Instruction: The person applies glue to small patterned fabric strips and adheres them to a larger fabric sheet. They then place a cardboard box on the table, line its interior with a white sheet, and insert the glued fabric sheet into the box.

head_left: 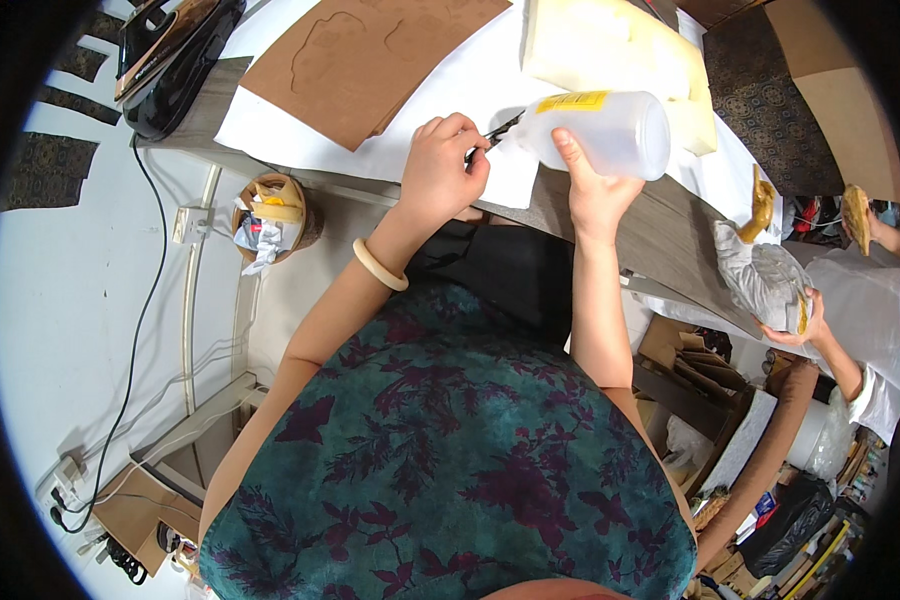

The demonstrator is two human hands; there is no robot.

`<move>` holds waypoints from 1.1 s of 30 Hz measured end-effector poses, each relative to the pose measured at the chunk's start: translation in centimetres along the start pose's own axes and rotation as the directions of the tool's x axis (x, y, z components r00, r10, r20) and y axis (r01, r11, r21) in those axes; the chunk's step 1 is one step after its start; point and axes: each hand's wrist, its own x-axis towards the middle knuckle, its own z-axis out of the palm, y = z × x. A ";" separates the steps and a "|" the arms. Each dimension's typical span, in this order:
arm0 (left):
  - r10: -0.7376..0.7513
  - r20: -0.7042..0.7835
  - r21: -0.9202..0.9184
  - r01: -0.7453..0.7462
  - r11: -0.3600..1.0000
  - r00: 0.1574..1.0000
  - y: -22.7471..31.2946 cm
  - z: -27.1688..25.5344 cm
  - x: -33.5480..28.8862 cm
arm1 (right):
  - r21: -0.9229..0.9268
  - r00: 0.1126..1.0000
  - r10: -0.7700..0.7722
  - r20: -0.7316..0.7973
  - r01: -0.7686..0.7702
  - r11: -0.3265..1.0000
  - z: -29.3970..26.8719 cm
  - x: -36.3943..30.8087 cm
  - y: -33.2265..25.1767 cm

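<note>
Gripping the translucent white plastic bottle with a yellow label (615,135) around its body, the right hand (600,190) sits at 1 o'clock in the head view. At 12 o'clock, the left hand (442,165) pinches a slim dark tool (505,126) near the bottle's neck, which points to 9 o'clock. The bottle looks light, smooth and slightly squeezable, its fill unclear; mid-body suits a hold. Below both hands runs the grey wooden table's (685,222) near edge. A cream foam-like block (610,45) limits room toward 1 o'clock; flat brown sheets (360,70) lie toward 11.
</note>
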 end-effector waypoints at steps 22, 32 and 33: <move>0.002 0.086 0.000 -0.002 1.000 0.996 1.0 -0.8 -0.1 | 0.934 0.783 0.528 0.329 -0.188 -0.304 -3.2 4.4 3.4; 0.024 -0.016 0.060 -0.023 0.998 1.000 1.0 -0.4 -0.9 | 0.947 0.720 0.660 0.213 -0.317 0.040 -2.2 2.3 0.2; -0.005 -0.040 0.028 0.006 1.000 0.999 1.0 -0.4 -1.0 | 0.874 0.760 0.607 0.229 -0.435 0.215 -2.6 1.5 1.3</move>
